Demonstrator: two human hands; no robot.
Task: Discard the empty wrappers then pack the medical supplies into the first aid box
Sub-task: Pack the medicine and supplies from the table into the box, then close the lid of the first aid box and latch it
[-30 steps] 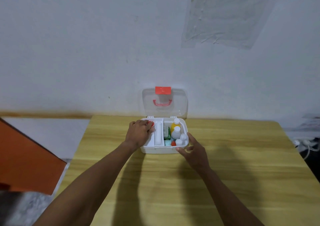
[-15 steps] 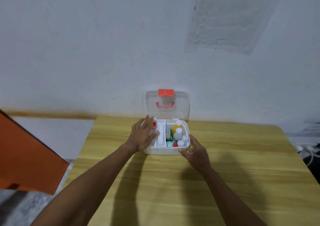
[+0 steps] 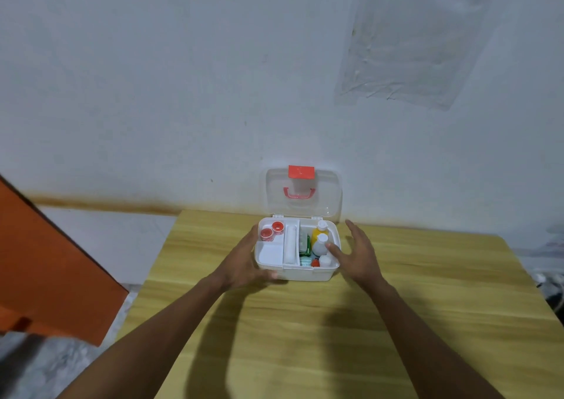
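Observation:
The white first aid box (image 3: 305, 274) stands open on the wooden table (image 3: 305, 343), its clear lid (image 3: 325, 198) upright against the wall. Its inner tray holds two small red-capped pots (image 3: 271, 230) and a white roll (image 3: 290, 243). To the right are a yellow bottle (image 3: 319, 231), a white bottle (image 3: 319, 245) and a green packet (image 3: 308, 244). My left hand (image 3: 242, 261) lies against the box's left wall with straight fingers, its thumb along the front. My right hand (image 3: 358, 253) hovers spread at the right side, thumb over the rim.
The wall rises directly behind the box. An orange panel (image 3: 45, 270) stands beside the table's left edge, above the floor. White cables (image 3: 546, 279) lie past the table's right edge.
My left hand has come off the tray's red pots and dropped to the box's left front corner. My right hand has lifted from the front right corner and opened wide beside the box.

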